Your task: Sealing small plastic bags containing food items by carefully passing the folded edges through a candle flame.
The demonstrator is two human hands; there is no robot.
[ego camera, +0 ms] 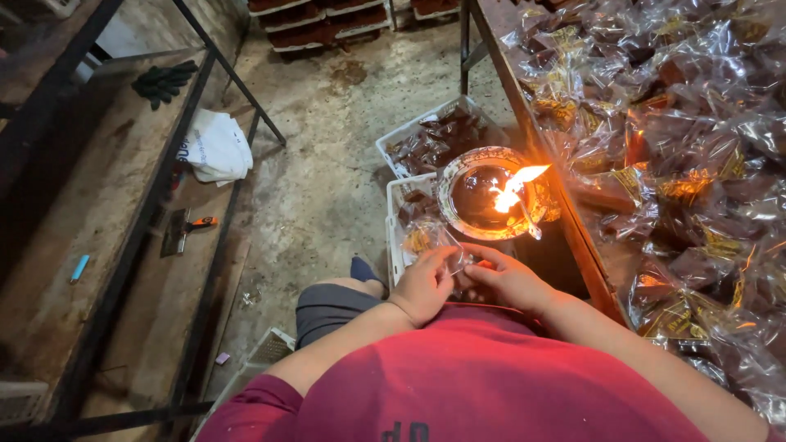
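Note:
My left hand (426, 284) and my right hand (508, 278) meet in front of my chest, both pinching a small clear plastic packet (454, 255) with something brown inside. Just beyond my fingers stands a round metal bowl lamp (458, 176) with dark oil and an open flame (514, 187) burning at its right side. The packet sits just below the bowl, apart from the flame. I wear a red shirt.
A wooden table (536, 131) on the right carries a heap of several filled clear packets (679, 139). Two white crates (396, 214) of packets stand on the concrete floor under the lamp. On the left, a shelf (90, 205) holds a blue lighter (79, 268), dark gloves (165, 82), a white bag (216, 147) and a scraper (187, 229).

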